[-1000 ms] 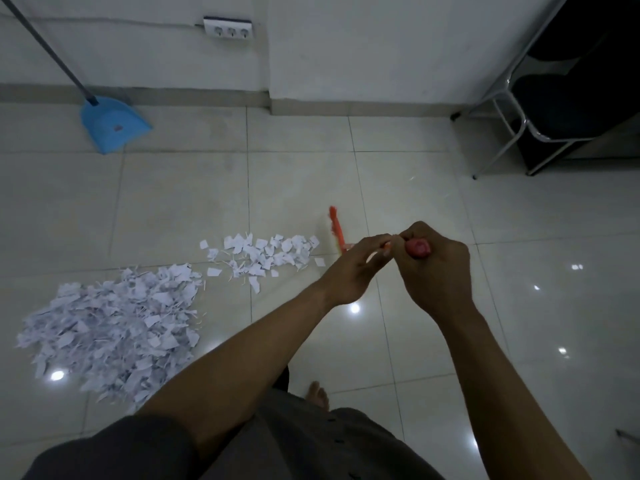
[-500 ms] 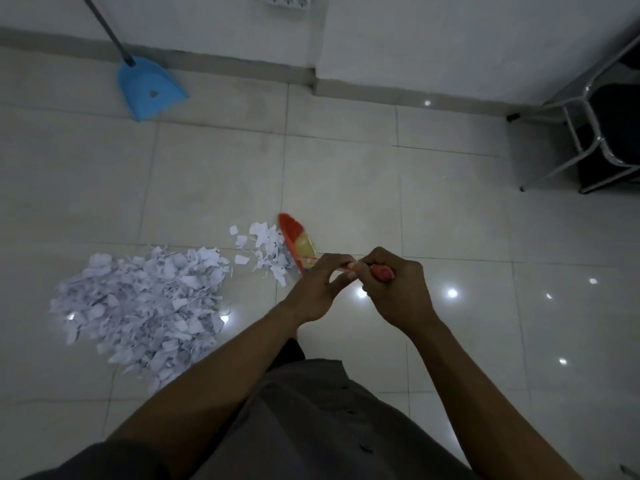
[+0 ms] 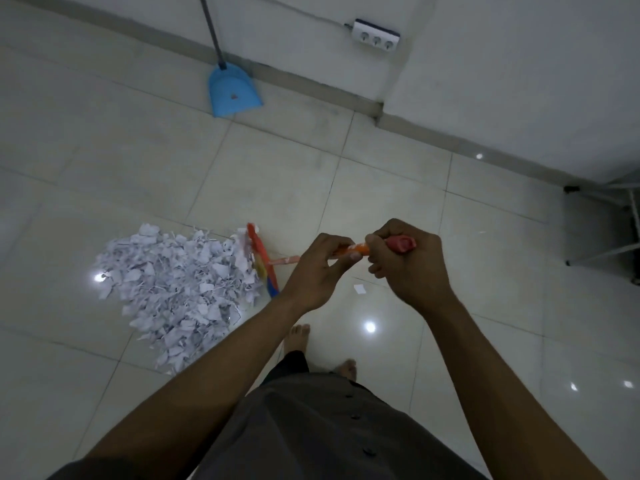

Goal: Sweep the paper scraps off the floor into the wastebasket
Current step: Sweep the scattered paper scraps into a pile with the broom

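Small white jagged paper scraps (image 3: 173, 289) lie heaped in one pile, centre left on the floor (image 3: 381, 188); the orange broom (image 3: 263, 265) touches its right edge. Left hand (image 3: 317, 271) and right hand (image 3: 408, 268) both grasp its handle (image 3: 360, 250).

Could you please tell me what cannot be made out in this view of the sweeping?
1. The wastebasket: nowhere in the head view, so its place is unknown.
2. The broom handle: partly hidden under the left hand and right hand gripping it.
3. The dustpan: its pole is cut off by the top edge.
4. The chair: only metal legs show, cut off by the right edge.
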